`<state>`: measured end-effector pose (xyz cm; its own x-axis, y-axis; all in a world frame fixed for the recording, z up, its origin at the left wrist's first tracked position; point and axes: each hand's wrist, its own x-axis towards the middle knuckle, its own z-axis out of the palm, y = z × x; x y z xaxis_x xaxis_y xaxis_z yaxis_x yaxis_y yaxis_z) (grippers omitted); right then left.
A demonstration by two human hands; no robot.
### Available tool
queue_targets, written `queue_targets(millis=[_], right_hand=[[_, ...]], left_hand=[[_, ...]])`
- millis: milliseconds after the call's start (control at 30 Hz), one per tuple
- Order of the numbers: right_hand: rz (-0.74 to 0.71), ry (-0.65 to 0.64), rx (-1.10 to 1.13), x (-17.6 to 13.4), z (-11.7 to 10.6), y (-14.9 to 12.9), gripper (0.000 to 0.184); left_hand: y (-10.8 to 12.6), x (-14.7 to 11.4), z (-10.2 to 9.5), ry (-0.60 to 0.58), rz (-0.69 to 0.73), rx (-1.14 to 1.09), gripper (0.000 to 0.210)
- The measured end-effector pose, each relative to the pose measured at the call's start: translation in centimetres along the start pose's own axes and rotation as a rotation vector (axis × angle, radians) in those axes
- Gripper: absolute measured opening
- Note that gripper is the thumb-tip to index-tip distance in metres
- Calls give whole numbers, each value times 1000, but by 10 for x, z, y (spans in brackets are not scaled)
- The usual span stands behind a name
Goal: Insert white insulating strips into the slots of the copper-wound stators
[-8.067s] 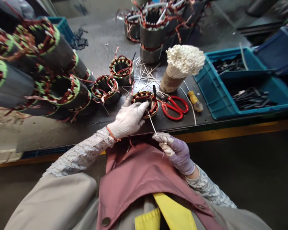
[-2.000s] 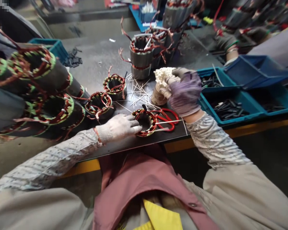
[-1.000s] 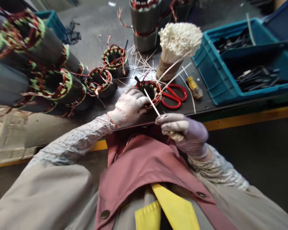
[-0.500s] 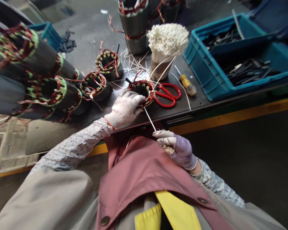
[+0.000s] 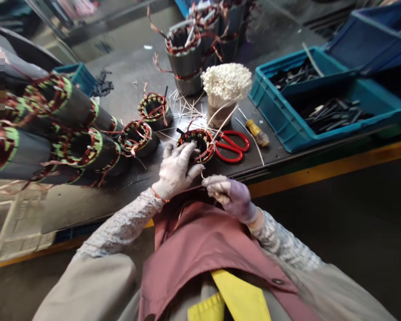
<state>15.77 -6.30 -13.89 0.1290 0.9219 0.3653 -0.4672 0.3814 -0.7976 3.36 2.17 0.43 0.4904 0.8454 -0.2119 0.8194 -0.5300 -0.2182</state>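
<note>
A small motor stator (image 5: 208, 152) with red-brown windings stands near the bench's front edge. My left hand (image 5: 177, 170), in a white knit glove, grips its near left side, fingers over the rim and thumb low in front. Just right of that thumb, my right hand (image 5: 232, 196), in a white and purple glove, pinches a thin white tie strip (image 5: 202, 174). Only a short, bent piece of the strip shows; whether it touches the stator I cannot tell. Red-handled scissors (image 5: 232, 146) lie against the stator's right side.
Behind the stator, a holder (image 5: 220, 113) is packed with white strips, and loose strips (image 5: 187, 106) lie scattered. A yellow-handled tool (image 5: 256, 133) lies near a teal bin (image 5: 277, 120) of dark pieces. Stacked stators (image 5: 26, 154) fill the left; taller ones (image 5: 184, 67) stand behind.
My right hand has moved up and left, close to my left hand, and less of the strip shows. My left thumb has spread away from its fingers. The view has shifted.
</note>
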Motion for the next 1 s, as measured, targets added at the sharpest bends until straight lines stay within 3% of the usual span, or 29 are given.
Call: queue_targets(millis=[100, 200, 300, 367, 467, 567, 633, 733, 900, 1000], right_hand=[[153, 59, 60, -6, -7, -11, 5], [562, 126, 298, -2, -3, -14, 14], [916, 13, 688, 11, 5, -13, 28], [985, -51, 817, 18, 8, -14, 31], [888, -39, 672, 23, 9, -13, 26], [620, 75, 202, 30, 11, -2, 21], [469, 83, -17, 36, 12, 7, 20], [383, -4, -84, 40, 11, 15, 18], [224, 77, -240, 36, -1, 2, 10], [227, 34, -278, 43, -8, -5, 11]], left_hand=[[1, -1, 6, 34, 43, 63, 52], [-1, 3, 4, -11, 82, 56, 51], [-3, 7, 0, -40, 94, 14, 51], [-3, 8, -2, -40, 117, -7, 49], [-4, 9, -5, -23, 154, -18, 46], [-5, 8, -4, 2, 155, -51, 45], [-7, 7, -1, 20, 137, -99, 44], [-10, 1, 8, 98, 72, -189, 40], [-8, -11, 28, 271, 7, -283, 34], [-6, -14, 30, 308, -13, -292, 34]])
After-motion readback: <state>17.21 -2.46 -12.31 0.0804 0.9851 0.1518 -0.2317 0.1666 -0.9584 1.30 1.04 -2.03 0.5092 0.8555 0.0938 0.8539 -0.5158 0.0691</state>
